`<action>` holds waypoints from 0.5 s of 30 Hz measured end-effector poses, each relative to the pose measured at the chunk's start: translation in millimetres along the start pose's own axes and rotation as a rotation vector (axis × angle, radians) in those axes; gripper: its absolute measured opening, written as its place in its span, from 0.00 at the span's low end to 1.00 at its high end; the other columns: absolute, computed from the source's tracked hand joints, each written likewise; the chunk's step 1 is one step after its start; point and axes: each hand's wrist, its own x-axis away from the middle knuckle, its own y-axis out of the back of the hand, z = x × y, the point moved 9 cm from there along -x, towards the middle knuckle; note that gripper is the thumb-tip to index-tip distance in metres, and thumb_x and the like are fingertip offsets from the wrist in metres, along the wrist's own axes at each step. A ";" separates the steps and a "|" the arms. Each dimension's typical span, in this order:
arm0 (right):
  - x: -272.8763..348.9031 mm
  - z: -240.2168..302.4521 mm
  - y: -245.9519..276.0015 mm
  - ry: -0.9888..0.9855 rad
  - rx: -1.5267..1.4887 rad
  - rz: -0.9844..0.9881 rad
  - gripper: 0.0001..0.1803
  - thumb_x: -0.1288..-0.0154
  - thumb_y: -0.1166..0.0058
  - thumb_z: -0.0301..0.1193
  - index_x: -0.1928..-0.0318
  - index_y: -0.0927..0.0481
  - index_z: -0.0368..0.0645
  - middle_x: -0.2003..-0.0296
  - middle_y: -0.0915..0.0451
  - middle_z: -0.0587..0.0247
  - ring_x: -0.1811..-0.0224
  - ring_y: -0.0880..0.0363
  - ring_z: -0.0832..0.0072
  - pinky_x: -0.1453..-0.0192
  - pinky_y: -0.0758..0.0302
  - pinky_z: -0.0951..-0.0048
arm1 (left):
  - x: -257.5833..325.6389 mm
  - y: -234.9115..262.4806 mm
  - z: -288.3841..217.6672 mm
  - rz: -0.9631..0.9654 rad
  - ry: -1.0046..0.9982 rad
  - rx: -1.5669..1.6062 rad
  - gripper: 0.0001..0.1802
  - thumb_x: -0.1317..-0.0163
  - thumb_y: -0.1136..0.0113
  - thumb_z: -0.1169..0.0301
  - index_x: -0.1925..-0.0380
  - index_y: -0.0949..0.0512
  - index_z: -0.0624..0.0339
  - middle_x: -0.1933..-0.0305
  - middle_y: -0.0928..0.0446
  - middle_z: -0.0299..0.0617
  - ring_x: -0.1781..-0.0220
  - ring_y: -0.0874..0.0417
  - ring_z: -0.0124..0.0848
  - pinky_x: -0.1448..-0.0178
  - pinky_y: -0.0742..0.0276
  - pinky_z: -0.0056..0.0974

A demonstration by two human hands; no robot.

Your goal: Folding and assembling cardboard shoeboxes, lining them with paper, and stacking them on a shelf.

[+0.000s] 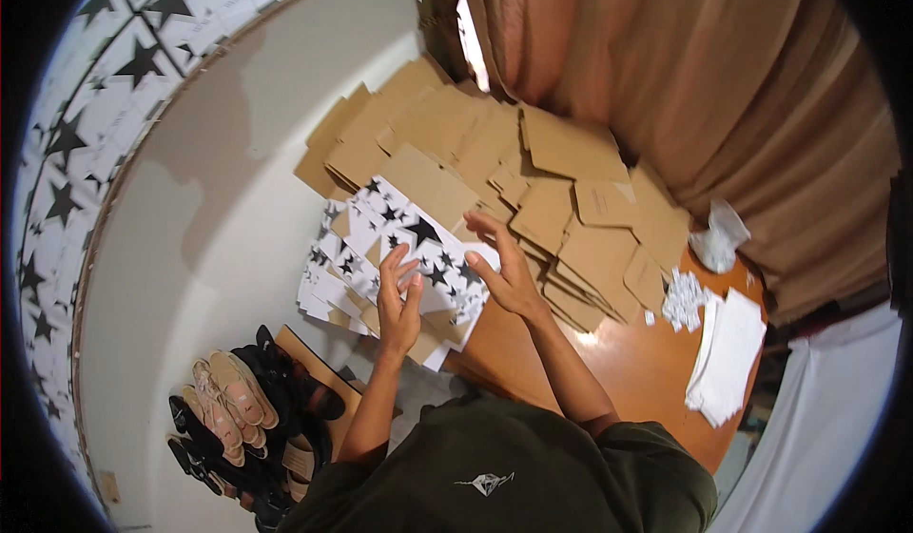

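My left hand (398, 303) hovers with parted fingers at the near left of a pile of white star-printed sheets or flattened boxes (385, 212). Opposite it, my right hand (509, 271) is over the pile's right side, its thumb and fingers apart. Nothing shows between the two palms. Whether any fingertip touches the top sheet, I cannot tell. The black stars lie uncovered between my hands, and brown cardboard shows among the layers. Behind and to the right spreads a large heap of flattened brown cardboard boxes (575, 143).
On the wooden table (609, 367), to the right, are small white pieces (682, 303), a stack of white sheets (728, 357) and a plastic bag (720, 238). Several sandals (233, 400) stand at lower left. A brown curtain (666, 48) hangs behind; a pale wall (219, 200) rises left.
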 end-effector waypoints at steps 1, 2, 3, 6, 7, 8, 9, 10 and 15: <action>25.6 -24.7 0.0 -0.101 0.041 0.019 0.31 0.26 0.42 0.39 0.30 0.33 0.38 0.37 0.25 0.48 0.34 0.26 0.58 0.28 0.31 0.57 | 14.2 -7.4 22.7 0.024 0.095 0.028 0.31 0.24 0.46 0.60 0.28 0.39 0.62 0.26 0.34 0.53 0.31 0.25 0.44 0.32 0.26 0.46; 48.7 -49.2 0.3 -0.195 0.082 0.036 0.31 0.26 0.42 0.37 0.29 0.34 0.38 0.34 0.27 0.50 0.32 0.27 0.60 0.27 0.31 0.57 | 25.2 -15.6 44.5 0.048 0.182 0.055 0.30 0.24 0.46 0.61 0.28 0.39 0.62 0.26 0.34 0.53 0.31 0.25 0.44 0.33 0.25 0.45; 69.0 -63.2 1.1 -0.217 0.094 0.018 0.31 0.26 0.42 0.37 0.29 0.34 0.38 0.34 0.27 0.50 0.32 0.27 0.60 0.27 0.31 0.57 | 36.1 -24.1 63.3 0.076 0.231 0.067 0.30 0.24 0.45 0.62 0.28 0.38 0.63 0.27 0.33 0.53 0.33 0.24 0.43 0.34 0.24 0.44; 125.4 -87.2 4.4 -0.364 0.118 -0.027 0.30 0.26 0.41 0.37 0.30 0.33 0.38 0.36 0.26 0.49 0.35 0.25 0.61 0.29 0.29 0.57 | 62.5 -48.1 86.1 0.137 0.286 0.187 0.30 0.24 0.44 0.63 0.28 0.38 0.62 0.28 0.33 0.54 0.35 0.22 0.42 0.36 0.23 0.43; 136.8 -91.0 4.8 -0.407 0.162 -0.033 0.30 0.26 0.41 0.37 0.30 0.33 0.38 0.36 0.26 0.49 0.36 0.24 0.61 0.29 0.29 0.57 | 66.9 -54.3 91.7 0.144 0.295 0.178 0.30 0.25 0.43 0.64 0.29 0.38 0.62 0.28 0.32 0.55 0.36 0.21 0.41 0.37 0.22 0.42; 146.6 -94.4 4.9 -0.448 0.204 -0.036 0.30 0.26 0.40 0.38 0.31 0.33 0.38 0.37 0.26 0.49 0.37 0.24 0.60 0.30 0.28 0.57 | 72.4 -60.1 96.6 0.156 0.307 0.183 0.30 0.25 0.43 0.64 0.29 0.38 0.62 0.28 0.32 0.55 0.36 0.21 0.41 0.37 0.22 0.42; 154.8 -96.4 6.1 -0.466 0.226 -0.050 0.30 0.27 0.40 0.37 0.31 0.33 0.38 0.36 0.26 0.49 0.37 0.24 0.61 0.30 0.28 0.57 | 76.9 -65.9 101.0 0.172 0.314 0.185 0.30 0.25 0.43 0.64 0.29 0.38 0.62 0.29 0.32 0.55 0.37 0.21 0.40 0.37 0.22 0.42; 160.6 -98.8 6.5 -0.477 0.228 -0.050 0.30 0.27 0.40 0.37 0.31 0.33 0.38 0.36 0.26 0.49 0.37 0.24 0.61 0.30 0.28 0.57 | 79.6 -70.3 104.4 0.182 0.321 0.187 0.30 0.25 0.42 0.64 0.29 0.38 0.62 0.29 0.31 0.55 0.37 0.21 0.40 0.38 0.21 0.43; 169.8 -116.0 2.5 -0.472 0.253 -0.064 0.31 0.27 0.41 0.39 0.31 0.33 0.38 0.37 0.26 0.48 0.39 0.22 0.60 0.35 0.26 0.58 | 85.6 -64.0 127.2 0.202 0.327 0.113 0.29 0.25 0.42 0.60 0.30 0.35 0.62 0.31 0.30 0.54 0.39 0.20 0.40 0.40 0.20 0.43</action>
